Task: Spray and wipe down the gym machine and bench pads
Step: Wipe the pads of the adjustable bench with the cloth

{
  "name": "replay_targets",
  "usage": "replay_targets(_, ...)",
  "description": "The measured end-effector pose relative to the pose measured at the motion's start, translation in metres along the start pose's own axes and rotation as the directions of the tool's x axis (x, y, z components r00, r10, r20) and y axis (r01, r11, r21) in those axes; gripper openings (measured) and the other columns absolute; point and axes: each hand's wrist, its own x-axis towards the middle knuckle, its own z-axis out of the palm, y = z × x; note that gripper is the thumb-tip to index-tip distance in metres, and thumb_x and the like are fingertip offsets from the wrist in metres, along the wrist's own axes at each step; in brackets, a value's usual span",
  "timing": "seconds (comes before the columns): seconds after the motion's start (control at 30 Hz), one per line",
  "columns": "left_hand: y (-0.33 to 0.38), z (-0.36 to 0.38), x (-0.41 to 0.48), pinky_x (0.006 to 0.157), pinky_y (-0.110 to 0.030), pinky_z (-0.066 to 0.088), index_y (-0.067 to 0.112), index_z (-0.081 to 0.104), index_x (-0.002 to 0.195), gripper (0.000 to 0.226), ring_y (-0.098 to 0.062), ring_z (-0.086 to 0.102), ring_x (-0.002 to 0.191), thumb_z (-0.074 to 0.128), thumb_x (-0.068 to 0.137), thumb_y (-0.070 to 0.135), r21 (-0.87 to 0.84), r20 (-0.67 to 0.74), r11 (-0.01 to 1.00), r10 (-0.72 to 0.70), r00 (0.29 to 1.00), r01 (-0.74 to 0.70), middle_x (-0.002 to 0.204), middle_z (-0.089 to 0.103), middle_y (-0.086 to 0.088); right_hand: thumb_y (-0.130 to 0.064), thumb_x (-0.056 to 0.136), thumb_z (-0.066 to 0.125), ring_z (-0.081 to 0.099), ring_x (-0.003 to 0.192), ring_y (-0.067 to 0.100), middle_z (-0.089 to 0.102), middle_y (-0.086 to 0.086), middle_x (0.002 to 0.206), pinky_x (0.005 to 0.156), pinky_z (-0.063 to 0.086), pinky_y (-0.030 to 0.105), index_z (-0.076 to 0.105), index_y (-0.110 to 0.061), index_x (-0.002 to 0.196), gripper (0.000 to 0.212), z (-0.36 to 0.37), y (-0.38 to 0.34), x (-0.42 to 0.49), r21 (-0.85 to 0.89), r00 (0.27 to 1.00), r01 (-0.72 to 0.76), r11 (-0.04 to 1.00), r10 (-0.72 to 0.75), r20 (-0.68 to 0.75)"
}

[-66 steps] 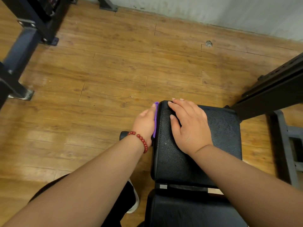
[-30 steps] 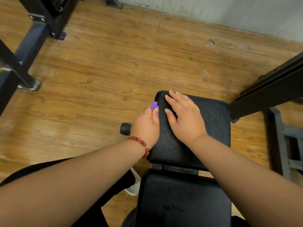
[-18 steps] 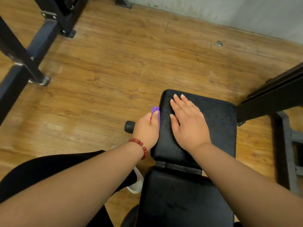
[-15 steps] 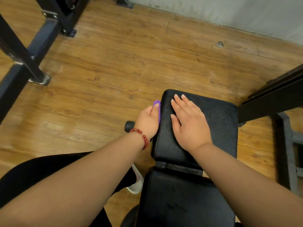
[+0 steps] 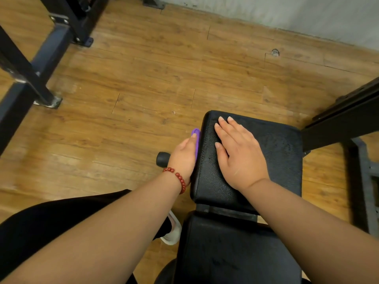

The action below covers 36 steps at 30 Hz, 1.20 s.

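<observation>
A black textured bench seat pad (image 5: 276, 156) lies in front of me, with a second black pad (image 5: 235, 253) nearer to me. My left hand (image 5: 183, 155) presses a purple cloth (image 5: 196, 140) flat against the seat pad's left side face; only the cloth's thin edge shows between palm and pad. My right hand (image 5: 238, 152) rests flat on top of the seat pad, fingers straight and pointing away from me. No spray bottle is in view.
A black knob (image 5: 162, 159) sticks out left of the bench under my left hand. Dark machine frame legs (image 5: 37, 78) stand on the wooden floor at the left, another black frame beam (image 5: 344, 119) at the right. A grey wall (image 5: 287, 15) runs along the back.
My left hand with the purple cloth has slid back and forth along the pad's left side and is now further forward again. My right hand has stayed flat on top.
</observation>
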Motion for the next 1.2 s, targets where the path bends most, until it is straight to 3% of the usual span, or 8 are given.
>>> replay_targets(0.1, -0.005, -0.003, -0.006, 0.09, -0.042, 0.055, 0.023, 0.071, 0.094, 0.034, -0.026, 0.07, 0.094, 0.049, 0.097, 0.049, -0.07, -0.02, 0.997, -0.04, 0.999, 0.039, 0.094, 0.074, -0.006, -0.027, 0.096, 0.035, 0.043, 0.137, 0.027, 0.051, 0.009, 0.144, 0.113, 0.034, 0.043, 0.057, -0.005, 0.134, 0.049, 0.0, 0.0, 0.0, -0.009, 1.0, 0.02, 1.0, -0.02, -0.019)
replay_targets(0.27, 0.017, 0.003, 0.007, 0.09, -0.051, 0.054, 0.024, 0.071, 0.095, 0.038, -0.03, 0.07, 0.096, 0.046, 0.098, 0.053, 0.061, 0.027, 0.998, 0.009, 1.0, -0.011, 0.097, 0.074, -0.008, -0.026, 0.096, 0.036, 0.044, 0.137, 0.028, 0.052, 0.01, 0.144, 0.113, 0.035, 0.044, 0.057, -0.005, 0.134, 0.048, 0.001, 0.0, 0.001, -0.011, 0.999, 0.025, 1.0, -0.026, -0.022)
replay_targets(0.53, -0.004, -0.003, -0.007, 0.081, -0.038, 0.058, 0.015, 0.072, 0.093, 0.041, -0.024, 0.072, 0.086, 0.049, 0.098, 0.049, 0.019, 0.021, 0.996, -0.084, 0.996, 0.084, 0.087, 0.076, -0.005, -0.027, 0.097, 0.034, 0.042, 0.138, 0.026, 0.051, 0.008, 0.145, 0.114, 0.034, 0.044, 0.057, -0.006, 0.135, 0.049, 0.0, 0.0, 0.001, 0.012, 1.0, 0.011, 1.0, -0.011, -0.017)
replay_targets(0.7, 0.007, 0.006, -0.001, 0.079, -0.035, 0.055, 0.019, 0.067, 0.082, 0.041, -0.023, 0.068, 0.082, 0.043, 0.101, 0.045, 0.19, -0.098, 0.975, 0.135, 0.986, -0.115, 0.083, 0.072, -0.004, -0.028, 0.097, 0.035, 0.044, 0.137, 0.027, 0.052, 0.008, 0.144, 0.113, 0.033, 0.043, 0.057, -0.006, 0.134, 0.048, 0.0, 0.001, 0.0, 0.014, 1.0, 0.017, 1.0, -0.017, -0.019)
replay_targets(0.87, -0.009, 0.0, -0.036, 0.064, -0.027, 0.038, 0.024, 0.063, 0.088, 0.029, -0.011, 0.052, 0.067, 0.041, 0.103, 0.036, 0.424, -0.056, 0.851, 0.365, 0.929, -0.309, 0.069, 0.056, 0.01, -0.028, 0.094, 0.038, 0.049, 0.132, 0.026, 0.056, 0.007, 0.14, 0.106, 0.04, 0.045, 0.062, -0.007, 0.129, 0.047, 0.0, 0.001, -0.001, 0.036, 0.998, 0.004, 0.999, -0.002, -0.061)
replay_targets(0.97, -0.005, 0.003, -0.042, 0.067, -0.025, 0.038, 0.021, 0.064, 0.115, 0.035, -0.016, 0.058, 0.077, 0.038, 0.103, 0.039, 0.546, -0.055, 0.779, 0.4, 0.915, -0.308, 0.075, 0.057, 0.009, -0.027, 0.09, 0.042, 0.05, 0.116, 0.02, 0.064, 0.002, 0.129, 0.088, 0.048, 0.043, 0.068, -0.009, 0.12, 0.044, -0.004, -0.003, -0.003, 0.015, 0.993, 0.012, 1.0, -0.011, -0.115)
replay_targets(1.07, 0.014, 0.013, -0.028, 0.069, -0.026, 0.035, 0.013, 0.061, 0.095, 0.038, -0.027, 0.061, 0.092, 0.034, 0.105, 0.038, 0.605, -0.075, 0.754, 0.373, 0.925, -0.255, 0.085, 0.063, -0.004, -0.029, 0.088, 0.042, 0.046, 0.11, 0.019, 0.065, 0.0, 0.128, 0.08, 0.049, 0.041, 0.068, -0.011, 0.12, 0.045, -0.008, -0.005, -0.007, -0.028, 0.995, 0.021, 0.999, -0.023, -0.092)
replay_targets(1.2, 0.014, 0.013, -0.028, 0.068, -0.026, 0.033, 0.012, 0.06, 0.09, 0.037, -0.027, 0.059, 0.089, 0.036, 0.105, 0.036, 0.539, -0.07, 0.792, 0.383, 0.921, -0.288, 0.077, 0.059, -0.004, -0.032, 0.092, 0.036, 0.05, 0.125, 0.021, 0.058, 0.001, 0.138, 0.092, 0.047, 0.043, 0.062, -0.011, 0.13, 0.05, -0.008, -0.01, -0.019, -0.026, 0.999, -0.026, 0.999, 0.025, -0.034)
